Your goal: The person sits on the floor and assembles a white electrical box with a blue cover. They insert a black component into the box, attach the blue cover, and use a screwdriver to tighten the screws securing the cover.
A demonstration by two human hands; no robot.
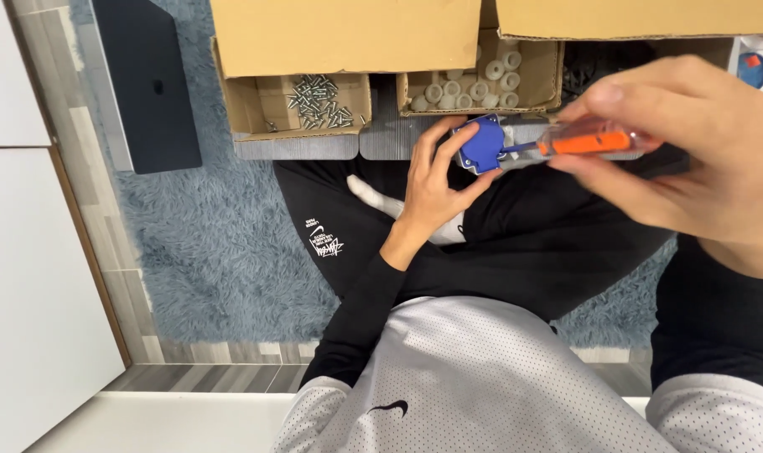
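Socket (480,143) — blue, gripped in my left hand (436,180) below the screw box (302,105) — my right hand (692,151) clasps the screwdriver (578,143) against it.

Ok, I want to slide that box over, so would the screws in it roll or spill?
The screws lie loose in a shallow open cardboard box, so they would probably shift and rattle. Their heads should stop them rolling far. A tilt could likely spill them over the low wall.
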